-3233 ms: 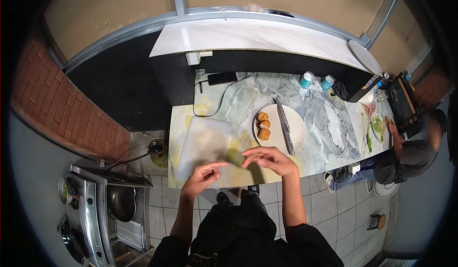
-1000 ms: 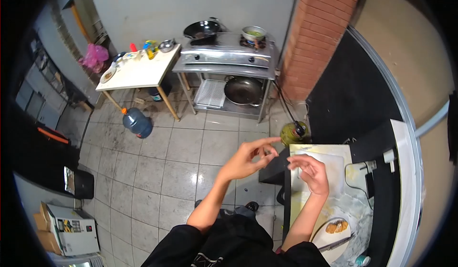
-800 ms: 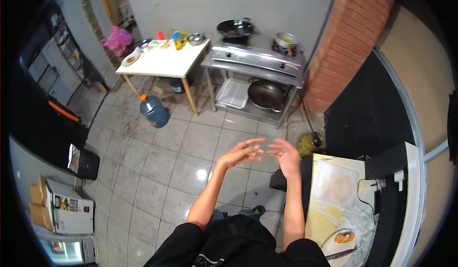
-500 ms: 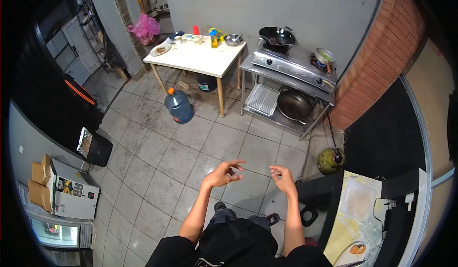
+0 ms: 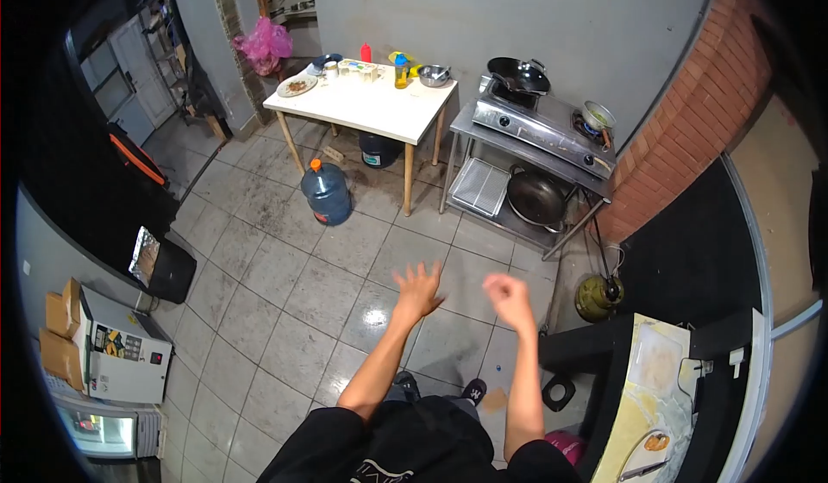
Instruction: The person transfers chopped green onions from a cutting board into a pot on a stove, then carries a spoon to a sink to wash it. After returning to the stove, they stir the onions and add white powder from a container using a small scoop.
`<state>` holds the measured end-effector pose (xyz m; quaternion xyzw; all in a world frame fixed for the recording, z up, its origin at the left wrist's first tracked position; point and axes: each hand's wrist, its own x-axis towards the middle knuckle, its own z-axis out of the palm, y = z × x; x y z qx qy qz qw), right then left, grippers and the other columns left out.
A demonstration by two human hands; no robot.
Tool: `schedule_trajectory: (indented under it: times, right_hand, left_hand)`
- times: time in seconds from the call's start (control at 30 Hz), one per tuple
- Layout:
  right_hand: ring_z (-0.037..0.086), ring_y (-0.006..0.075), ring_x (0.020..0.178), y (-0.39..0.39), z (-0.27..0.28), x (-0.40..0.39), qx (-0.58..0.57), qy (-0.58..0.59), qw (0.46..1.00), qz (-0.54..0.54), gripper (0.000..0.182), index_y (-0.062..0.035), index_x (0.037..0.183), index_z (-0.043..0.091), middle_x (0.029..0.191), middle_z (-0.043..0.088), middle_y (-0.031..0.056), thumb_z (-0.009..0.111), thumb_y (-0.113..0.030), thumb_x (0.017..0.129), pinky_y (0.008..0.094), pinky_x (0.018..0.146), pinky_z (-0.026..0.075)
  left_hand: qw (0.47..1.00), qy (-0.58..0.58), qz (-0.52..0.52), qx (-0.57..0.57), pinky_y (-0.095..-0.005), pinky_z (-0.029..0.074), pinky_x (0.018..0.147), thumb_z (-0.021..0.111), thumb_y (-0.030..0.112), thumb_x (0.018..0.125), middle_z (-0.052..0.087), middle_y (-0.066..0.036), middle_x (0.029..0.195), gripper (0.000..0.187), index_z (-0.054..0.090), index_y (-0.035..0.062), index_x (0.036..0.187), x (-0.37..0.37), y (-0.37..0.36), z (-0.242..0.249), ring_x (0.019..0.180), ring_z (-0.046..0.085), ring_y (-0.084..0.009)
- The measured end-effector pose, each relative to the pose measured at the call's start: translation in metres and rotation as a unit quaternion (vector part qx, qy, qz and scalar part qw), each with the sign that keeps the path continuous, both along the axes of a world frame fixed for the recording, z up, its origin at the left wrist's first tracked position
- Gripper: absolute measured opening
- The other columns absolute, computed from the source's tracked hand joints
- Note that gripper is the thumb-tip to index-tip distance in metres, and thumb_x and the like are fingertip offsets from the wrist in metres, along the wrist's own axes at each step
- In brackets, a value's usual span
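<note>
The left hand (image 5: pixel 419 297) is spread; the right hand (image 5: pixel 512 302) is too blurred to tell. Three pans (image 5: pixel 536 198), one jug (image 5: pixel 326 197). The worktop (image 5: pixel 636 410), beneath both earlier, now stands rightward.

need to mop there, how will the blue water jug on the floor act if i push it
The blue water jug looks like stiff plastic, so it probably keeps its shape. It stands upright, but its rounded body would likely roll if knocked over. Its glossy sides may feel slippery; I can't tell how full or heavy it is.
</note>
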<state>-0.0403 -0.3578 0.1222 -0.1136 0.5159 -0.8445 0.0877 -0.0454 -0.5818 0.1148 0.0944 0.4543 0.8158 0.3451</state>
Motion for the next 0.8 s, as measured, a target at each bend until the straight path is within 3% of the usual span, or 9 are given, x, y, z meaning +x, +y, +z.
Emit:
schedule_trajectory:
  times: [0.13, 0.17, 0.27, 0.5, 0.53, 0.63, 0.7, 0.73, 0.8]
  right_hand:
    - [0.062, 0.0209, 0.088, -0.045, -0.032, 0.004, 0.332, 0.016, 0.942, 0.050, 0.024, 0.0021, 0.104, 0.063, 0.090, 0.066, 0.0098, 0.060, -0.013, 0.086, 0.0343, 0.080, 0.048]
    - [0.061, 0.0173, 0.090, -0.055, -0.025, 0.002, 0.294, -0.022, 0.954, 0.058, 0.024, 0.0021, 0.106, 0.062, 0.090, 0.065, 0.0095, 0.059, -0.013, 0.087, 0.0293, 0.081, 0.047]
    - [0.060, 0.0154, 0.090, -0.076, -0.022, -0.012, 0.358, 0.057, 0.931, 0.031, 0.024, 0.0020, 0.107, 0.061, 0.092, 0.065, 0.0088, 0.060, -0.009, 0.086, 0.0268, 0.081, 0.047]
    - [0.058, 0.0149, 0.080, -0.132, 0.035, -0.058, 0.182, 0.080, 0.965, 0.174, 0.033, -0.0002, 0.113, 0.058, 0.096, 0.063, 0.0118, 0.066, -0.009, 0.081, 0.0274, 0.071, 0.046]
    - [0.057, 0.0160, 0.081, -0.142, 0.035, -0.070, 0.073, 0.114, 0.962, 0.237, 0.036, -0.0005, 0.112, 0.058, 0.096, 0.062, 0.0131, 0.068, -0.014, 0.080, 0.0281, 0.068, 0.045]
    - [0.056, 0.0193, 0.083, -0.179, 0.015, -0.125, -0.150, 0.146, 0.928, 0.308, 0.040, -0.0012, 0.109, 0.059, 0.095, 0.061, 0.0155, 0.071, -0.022, 0.078, 0.0293, 0.066, 0.043]
    - [0.056, 0.0231, 0.084, -0.220, 0.004, -0.162, -0.361, 0.080, 0.882, 0.293, 0.034, -0.0024, 0.105, 0.061, 0.089, 0.062, 0.0167, 0.068, -0.021, 0.078, 0.0318, 0.065, 0.043]
    - [0.056, 0.0231, 0.084, -0.245, -0.003, -0.184, -0.362, 0.073, 0.879, 0.302, 0.034, -0.0024, 0.105, 0.061, 0.089, 0.062, 0.0167, 0.068, -0.021, 0.078, 0.0318, 0.065, 0.043]
    - [0.058, 0.0253, 0.078, -0.304, -0.009, -0.226, 0.028, -0.069, 0.976, 0.204, 0.023, -0.0025, 0.099, 0.062, 0.083, 0.064, 0.0161, 0.064, -0.013, 0.078, 0.0337, 0.068, 0.046]
  left_hand:
    - [0.962, 0.098, 0.000, -0.256, -0.0304, 0.048, 0.084, 0.060, 0.027, 0.088, 0.061, -0.012, 0.110, 0.051, 0.042, 0.0060, 0.132, 0.020, -0.033, -0.023, 0.095, 0.061, -0.0188]
    - [0.960, 0.196, 0.060, -0.189, -0.0251, 0.048, 0.077, 0.061, 0.023, 0.088, 0.061, -0.008, 0.102, 0.043, 0.049, 0.0062, 0.127, 0.020, -0.041, -0.029, 0.087, 0.059, -0.0131]
    - [0.932, 0.184, 0.181, -0.253, -0.0250, 0.047, 0.076, 0.059, 0.020, 0.089, 0.061, -0.007, 0.098, 0.041, 0.049, 0.0029, 0.125, 0.013, -0.066, -0.028, 0.082, 0.058, -0.0112]
    - [0.910, 0.104, 0.401, 0.005, -0.0237, 0.045, 0.066, 0.059, 0.014, 0.089, 0.059, -0.004, 0.094, 0.038, 0.047, 0.0057, 0.125, -0.018, -0.116, -0.005, 0.075, 0.053, -0.0073]
    - [0.906, 0.104, 0.409, 0.003, -0.0237, 0.045, 0.066, 0.059, 0.014, 0.089, 0.059, -0.004, 0.094, 0.038, 0.047, 0.0057, 0.125, -0.026, -0.126, 0.000, 0.075, 0.053, -0.0073]
    - [0.825, -0.086, 0.337, 0.445, -0.0317, 0.042, 0.077, 0.048, 0.032, 0.093, 0.055, -0.009, 0.107, 0.046, 0.037, 0.0133, 0.134, -0.058, -0.172, 0.001, 0.074, 0.052, -0.0139]
    - [0.821, -0.080, 0.315, 0.469, -0.0303, 0.041, 0.076, 0.047, 0.037, 0.093, 0.056, -0.008, 0.105, 0.047, 0.038, 0.0144, 0.133, -0.077, -0.204, 0.010, 0.075, 0.052, -0.0133]
    - [0.819, -0.079, 0.284, 0.493, -0.0290, 0.040, 0.076, 0.046, 0.041, 0.092, 0.057, -0.008, 0.103, 0.049, 0.039, 0.0155, 0.132, -0.087, -0.219, 0.014, 0.075, 0.052, -0.0127]
    - [0.840, -0.071, 0.318, 0.434, -0.0271, 0.040, 0.076, 0.043, 0.045, 0.092, 0.057, -0.008, 0.099, 0.049, 0.043, 0.0130, 0.129, -0.116, -0.254, 0.006, 0.078, 0.053, -0.0121]
